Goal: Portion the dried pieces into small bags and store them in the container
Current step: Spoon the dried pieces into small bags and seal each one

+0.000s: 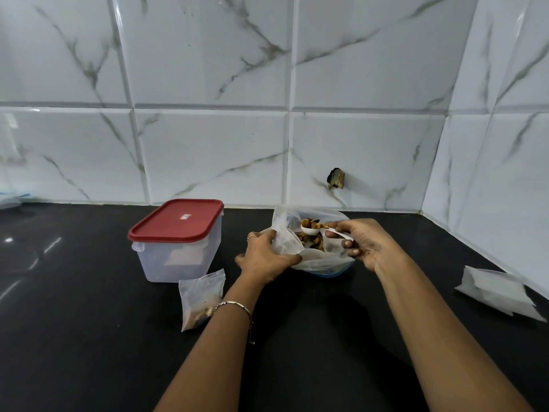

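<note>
red lid (pixel 178 220) label unreadable — left hand (pixel 267 257) pinches small bag (pixel 286 239), right hand (pixel 365 242) grips loaded spoon (pixel 312 228).

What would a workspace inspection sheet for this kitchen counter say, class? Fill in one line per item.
Surface: black counter, glossy.
Job's things: red-lidded container shut; filled small bag lying beside it; spoon loaded with dried pieces over the open bag.
Clutter: stack of empty bags, far right.
Grips: left hand holds the open bag; right hand holds the spoon.
Cables: nothing seen.
Surroundings: marble-pattern tiled wall, with a hole.
</note>
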A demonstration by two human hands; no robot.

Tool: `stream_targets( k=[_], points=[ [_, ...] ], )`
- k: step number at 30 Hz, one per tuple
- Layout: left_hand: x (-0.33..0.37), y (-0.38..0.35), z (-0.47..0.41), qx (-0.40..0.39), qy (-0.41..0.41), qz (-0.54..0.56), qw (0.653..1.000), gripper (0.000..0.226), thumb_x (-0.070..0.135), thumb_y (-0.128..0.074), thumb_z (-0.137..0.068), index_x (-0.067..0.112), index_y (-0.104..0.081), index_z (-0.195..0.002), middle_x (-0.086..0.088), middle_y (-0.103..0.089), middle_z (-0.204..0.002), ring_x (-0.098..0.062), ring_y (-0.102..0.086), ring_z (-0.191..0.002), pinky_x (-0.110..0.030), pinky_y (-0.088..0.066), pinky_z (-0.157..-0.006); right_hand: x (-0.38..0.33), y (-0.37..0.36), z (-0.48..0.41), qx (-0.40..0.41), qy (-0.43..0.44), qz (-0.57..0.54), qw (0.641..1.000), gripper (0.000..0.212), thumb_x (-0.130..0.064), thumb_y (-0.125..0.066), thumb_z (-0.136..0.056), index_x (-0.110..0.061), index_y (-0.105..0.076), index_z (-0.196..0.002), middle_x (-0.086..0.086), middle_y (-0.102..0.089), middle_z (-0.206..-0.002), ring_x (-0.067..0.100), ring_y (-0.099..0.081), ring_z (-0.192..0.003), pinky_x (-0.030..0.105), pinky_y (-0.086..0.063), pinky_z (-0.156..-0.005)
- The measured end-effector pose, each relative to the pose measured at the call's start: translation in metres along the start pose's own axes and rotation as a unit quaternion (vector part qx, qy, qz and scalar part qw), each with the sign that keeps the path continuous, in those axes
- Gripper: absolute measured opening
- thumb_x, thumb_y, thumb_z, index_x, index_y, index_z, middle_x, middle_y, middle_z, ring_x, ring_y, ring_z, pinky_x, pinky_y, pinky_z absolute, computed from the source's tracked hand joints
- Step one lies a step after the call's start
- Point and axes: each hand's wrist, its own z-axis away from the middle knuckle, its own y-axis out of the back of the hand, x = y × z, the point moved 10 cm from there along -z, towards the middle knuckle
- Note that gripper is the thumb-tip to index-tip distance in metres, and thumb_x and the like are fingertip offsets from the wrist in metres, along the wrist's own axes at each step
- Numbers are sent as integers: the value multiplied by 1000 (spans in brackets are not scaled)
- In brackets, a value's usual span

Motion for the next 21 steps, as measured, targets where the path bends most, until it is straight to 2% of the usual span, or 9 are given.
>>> stream_targets(
  k=[8, 11, 15, 21],
  points=[
    [-1, -4, -1, -23, 6, 49, 999, 88, 51, -78, -71, 22, -39, -144, -2, -37, -145, -26, -42, -130, -52, -23, -114, -9, -16, 16, -40, 8, 18, 999, 16, -3, -62, -83, 4, -72, -93, 10, -70, -77, 6, -31, -42, 15, -19, -33],
    [-2, -6, 1, -41, 17, 78, 996, 101, 57, -80, -60, 19, -39, -144, -4, -38, -145, -26, -44, -129, -54, -30, -112, -10, -21, 18, -45, 9, 24, 999, 13, -3, -64, -83, 2, -73, -91, 10, -70, -75, 7, -29, -44, 14, -19, -34],
    [-3, -12, 3, -64, 23, 100, 993, 124, 72, -70, -34, 21, -40, -143, -2, -43, -146, -25, -44, -131, -54, -33, -111, -12, -21, 20, -50, 9, 17, 999, 14, -2, -61, -84, 1, -74, -91, 11, -70, -76, 7, -30, -43, 15, -19, -33],
    [-2, -13, 3, -66, 21, 99, 993, 127, 75, -67, -30, 23, -41, -143, -2, -41, -146, -25, -44, -131, -55, -34, -110, -11, -25, 21, -51, 13, 57, 997, 16, -3, -61, -85, -2, -75, -93, 10, -71, -74, 7, -31, -44, 15, -19, -33]
  ],
)
